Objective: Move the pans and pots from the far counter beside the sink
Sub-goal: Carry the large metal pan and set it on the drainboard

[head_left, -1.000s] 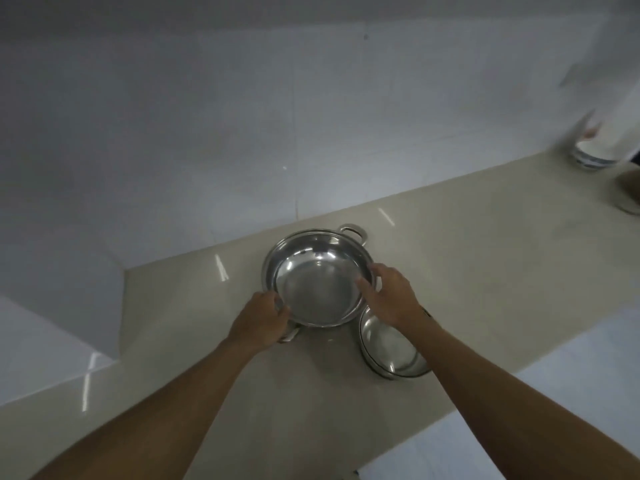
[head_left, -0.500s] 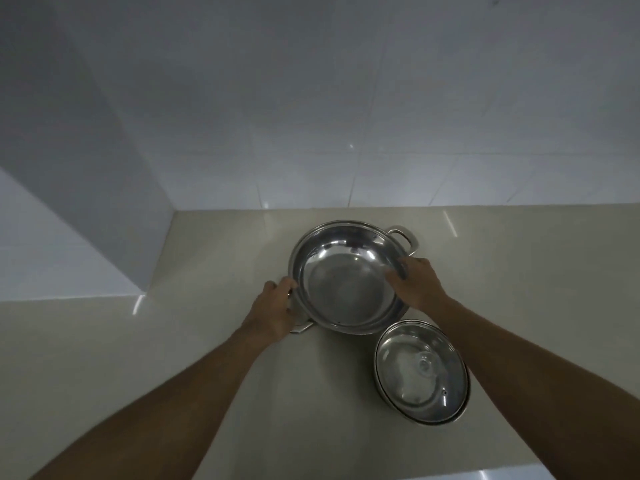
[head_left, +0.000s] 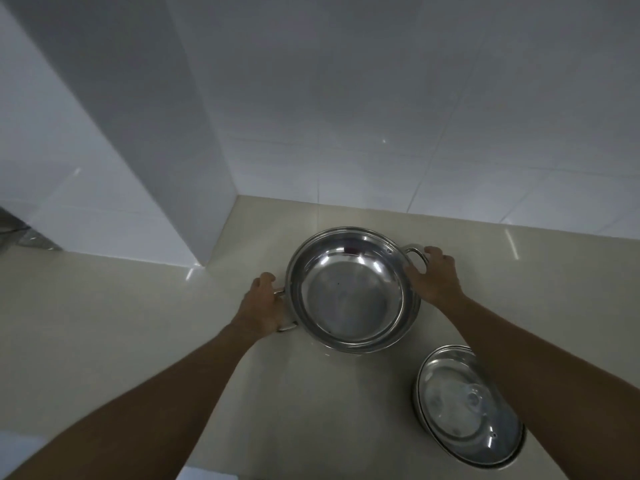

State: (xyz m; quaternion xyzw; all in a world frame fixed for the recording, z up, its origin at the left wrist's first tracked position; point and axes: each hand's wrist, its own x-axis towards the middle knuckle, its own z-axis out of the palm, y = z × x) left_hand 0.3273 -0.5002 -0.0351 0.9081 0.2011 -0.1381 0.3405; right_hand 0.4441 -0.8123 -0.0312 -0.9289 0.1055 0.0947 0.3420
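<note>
Our left hand (head_left: 261, 306) curls round one loop handle of the steel pan (head_left: 349, 292), and our right hand (head_left: 434, 277) closes over the opposite handle, thumb against the rim. We have the pan at the beige counter (head_left: 138, 341), close to the corner where the white tiled column (head_left: 138, 133) meets the back wall (head_left: 415, 116); whether its base touches the surface we cannot tell. We judge the task barely begun: this pan is gripped but not yet carried off, and the lidded pot (head_left: 467, 407) sits near it by the counter's front edge, awaiting its turn. No sink shows plainly. We find no brand, label or writing on either vessel.
</note>
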